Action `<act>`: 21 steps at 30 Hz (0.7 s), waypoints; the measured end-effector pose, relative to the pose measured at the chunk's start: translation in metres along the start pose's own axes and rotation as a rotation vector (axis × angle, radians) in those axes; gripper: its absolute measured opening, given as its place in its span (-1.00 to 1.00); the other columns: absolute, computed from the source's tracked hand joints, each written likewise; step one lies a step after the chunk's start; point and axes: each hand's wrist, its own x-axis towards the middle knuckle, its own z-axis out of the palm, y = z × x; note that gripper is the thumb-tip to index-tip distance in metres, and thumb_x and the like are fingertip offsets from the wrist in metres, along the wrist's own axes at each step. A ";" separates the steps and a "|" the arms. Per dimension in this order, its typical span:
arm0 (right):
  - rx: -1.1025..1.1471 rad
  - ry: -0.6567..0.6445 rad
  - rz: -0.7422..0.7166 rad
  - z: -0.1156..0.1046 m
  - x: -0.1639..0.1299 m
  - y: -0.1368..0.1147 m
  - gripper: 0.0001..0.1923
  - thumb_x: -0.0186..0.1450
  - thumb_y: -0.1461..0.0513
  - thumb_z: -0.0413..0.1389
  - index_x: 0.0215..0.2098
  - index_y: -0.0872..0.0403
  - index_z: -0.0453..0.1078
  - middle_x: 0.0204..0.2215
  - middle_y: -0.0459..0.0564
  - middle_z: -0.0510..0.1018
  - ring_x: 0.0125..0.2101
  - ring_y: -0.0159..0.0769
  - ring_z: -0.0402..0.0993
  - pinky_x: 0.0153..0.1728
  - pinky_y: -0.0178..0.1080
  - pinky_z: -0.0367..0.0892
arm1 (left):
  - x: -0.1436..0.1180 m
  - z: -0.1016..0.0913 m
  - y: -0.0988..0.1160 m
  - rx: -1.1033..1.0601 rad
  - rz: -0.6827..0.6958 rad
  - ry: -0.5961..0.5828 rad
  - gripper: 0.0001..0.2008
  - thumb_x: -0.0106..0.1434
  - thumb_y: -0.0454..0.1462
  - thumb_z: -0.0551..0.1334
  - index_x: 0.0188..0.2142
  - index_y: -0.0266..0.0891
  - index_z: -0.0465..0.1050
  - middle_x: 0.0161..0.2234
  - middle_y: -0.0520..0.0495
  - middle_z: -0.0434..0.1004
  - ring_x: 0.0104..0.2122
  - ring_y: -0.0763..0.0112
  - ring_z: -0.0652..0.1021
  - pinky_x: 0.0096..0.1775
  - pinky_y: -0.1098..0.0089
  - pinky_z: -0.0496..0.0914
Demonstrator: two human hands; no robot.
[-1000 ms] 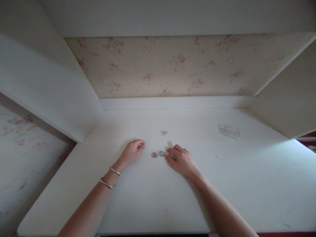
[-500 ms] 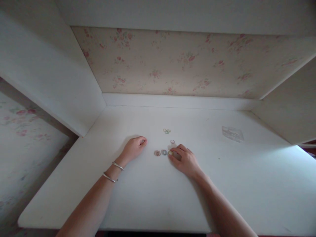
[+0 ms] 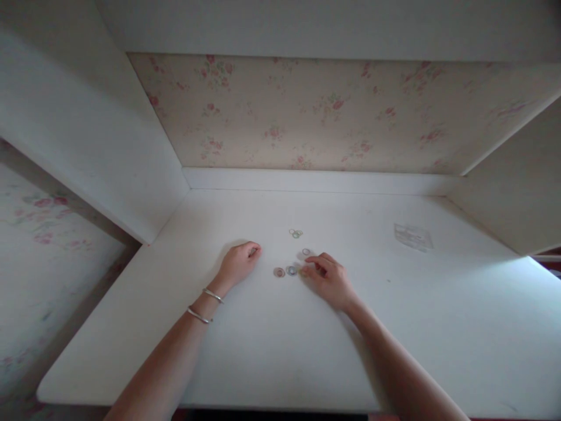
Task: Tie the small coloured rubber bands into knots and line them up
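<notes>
My left hand point(image 3: 240, 261) rests on the white tabletop with its fingers curled closed; whether anything is inside them I cannot make out. To its right lie small thin rings: a pinkish-brown group point(image 3: 279, 272) and a grey-blue group point(image 3: 291, 271). My right hand point(image 3: 328, 280) is beside them, thumb and index finger apart. A yellowish ring point(image 3: 302, 271) lies at its thumb tip, partly covered. One purplish ring point(image 3: 305, 251) is just beyond the index fingertip. Farther back sit several green and yellow rings point(image 3: 296, 233), overlapping.
A clear plastic bag point(image 3: 412, 237) lies flat on the right of the white table point(image 3: 272, 351). A tiny speck point(image 3: 388, 280) is in front of it. White side panels and a flowered back wall point(image 3: 307, 117) enclose the table.
My right hand's index finger has lifted and stretched away from the thumb, toward the purplish ring. My left hand has stayed in place.
</notes>
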 end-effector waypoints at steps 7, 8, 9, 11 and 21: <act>-0.179 -0.043 -0.005 -0.011 0.055 0.009 -0.76 0.26 0.19 0.01 -0.18 0.01 0.46 -0.36 -0.06 0.46 -0.46 -0.43 0.36 -0.36 -0.35 0.21 | 0.000 0.002 0.000 -0.077 -0.053 0.010 -0.71 0.28 -0.13 0.06 -0.26 -0.22 0.47 -0.47 0.01 0.51 -0.51 0.46 0.45 -0.42 0.49 0.28; -0.226 -0.066 0.002 -0.011 0.065 0.010 -0.75 0.27 0.20 0.00 -0.15 0.00 0.45 -0.32 -0.05 0.46 -0.43 -0.42 0.37 -0.34 -0.35 0.21 | 0.000 0.002 -0.001 -0.088 -0.058 0.014 -0.71 0.27 -0.12 0.06 -0.26 -0.23 0.47 -0.48 0.01 0.50 -0.52 0.47 0.44 -0.43 0.49 0.27; -0.270 -0.097 0.006 -0.011 0.073 0.012 -0.73 0.28 0.20 -0.02 -0.12 -0.02 0.45 -0.29 -0.04 0.46 -0.41 -0.41 0.38 -0.34 -0.35 0.20 | 0.000 0.002 -0.001 -0.098 -0.061 0.016 -0.71 0.27 -0.12 0.06 -0.26 -0.23 0.47 -0.50 0.02 0.50 -0.54 0.47 0.43 -0.45 0.49 0.26; -0.359 -0.165 0.002 -0.012 0.088 0.014 -0.71 0.30 0.20 -0.05 -0.09 -0.08 0.44 -0.27 -0.04 0.45 -0.38 -0.38 0.39 -0.34 -0.35 0.19 | -0.001 0.002 -0.001 -0.116 -0.062 0.019 -0.71 0.27 -0.12 0.06 -0.25 -0.23 0.47 -0.51 0.02 0.49 -0.55 0.47 0.42 -0.46 0.49 0.26; -0.528 -0.248 -0.107 -0.012 0.108 0.021 -0.71 0.35 0.14 -0.10 -0.13 -0.10 0.45 -0.23 -0.06 0.43 -0.31 -0.36 0.39 -0.36 -0.37 0.16 | -0.001 0.001 -0.002 -0.106 -0.019 0.024 -0.71 0.28 -0.13 0.05 -0.24 -0.23 0.47 -0.45 0.01 0.52 -0.49 0.47 0.47 -0.39 0.48 0.30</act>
